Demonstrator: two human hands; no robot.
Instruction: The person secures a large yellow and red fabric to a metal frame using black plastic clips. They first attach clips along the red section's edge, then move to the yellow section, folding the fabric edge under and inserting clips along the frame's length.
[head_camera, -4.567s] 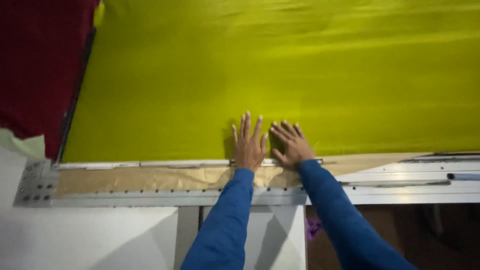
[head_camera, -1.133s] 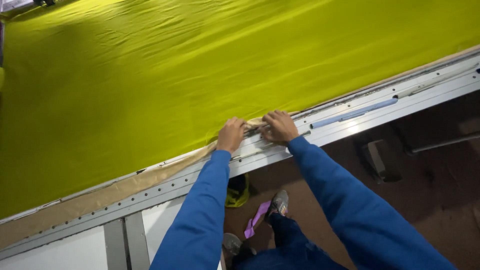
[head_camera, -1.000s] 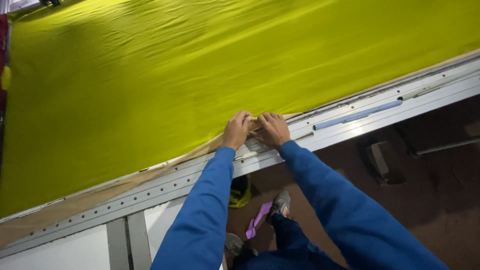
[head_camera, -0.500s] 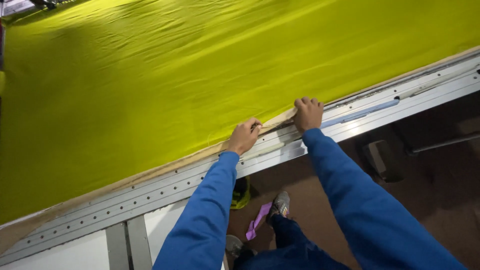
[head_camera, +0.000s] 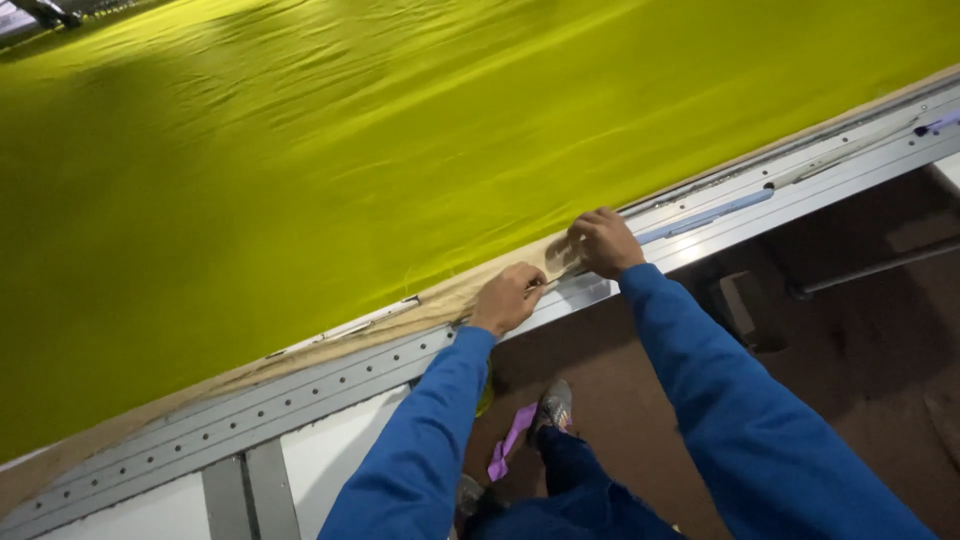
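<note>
A wide yellow-green fabric (head_camera: 420, 150) lies spread over a long table. Along its near edge a strip of brown paper (head_camera: 440, 300) shows beneath it. Below that runs a grey metal rail (head_camera: 300, 385) with rows of holes. My left hand (head_camera: 508, 297) is closed in a fist at the fabric's edge. My right hand (head_camera: 603, 242) sits a hand's width to its right, fingers curled down on the rail. A thin pale strip (head_camera: 556, 281) runs between the two hands, and both seem to pinch it. Both sleeves are blue.
A light blue bar (head_camera: 705, 215) lies along the rail to the right of my hands. Below the table are white panels (head_camera: 330, 460), a brown floor (head_camera: 860, 330), my grey shoe (head_camera: 555, 405) and a purple scrap (head_camera: 510, 440).
Several seconds ago both hands lay flat on the fabric; now they are curled at the table's edge. In the last half second my right hand drew back left, closer to my left hand.
</note>
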